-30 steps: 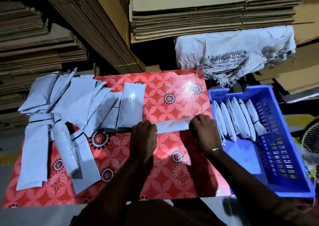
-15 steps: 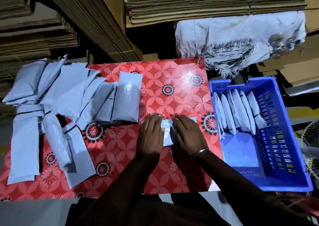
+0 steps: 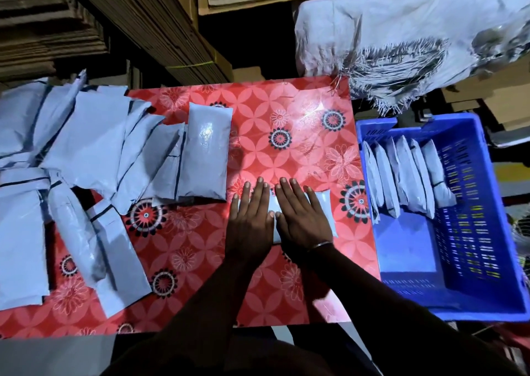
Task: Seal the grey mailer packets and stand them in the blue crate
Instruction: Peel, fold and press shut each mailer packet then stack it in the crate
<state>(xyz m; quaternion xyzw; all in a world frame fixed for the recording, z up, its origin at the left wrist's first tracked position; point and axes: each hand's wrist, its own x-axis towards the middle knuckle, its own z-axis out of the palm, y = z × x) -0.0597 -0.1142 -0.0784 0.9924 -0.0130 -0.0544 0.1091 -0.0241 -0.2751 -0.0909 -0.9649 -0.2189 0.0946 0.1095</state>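
— Both palms are flat, see? Left hand (image 3: 252,220) and right hand (image 3: 301,218) lie side by side with straight fingers, pressing down on the grey mailer packet (image 3: 322,212); nothing is curled round it.

— Where exactly is the packet?

— Under the hands, on the red flowered tablecloth (image 3: 286,123). Only its end sticks out past the right hand's outer edge, plus a pale strip in the gap between the thumbs. I'd judge they're pressing the flap shut.

— So how to do it well?

— Smooth outward from the middle, I'd say, so the strip sticks along its whole length and no air bulges it. Whether the flap is fully down I cannot tell; the hands cover it.

— And then?

— The blue crate (image 3: 487,295) sits just to the right of the right hand. A row of sealed packets (image 3: 407,175) stands on edge at its far end, so the free floor nearer the person looks the natural slot. Off the left hand's side waits the heap of unsealed mailers (image 3: 86,152), one plump packet (image 3: 206,152) nearest.
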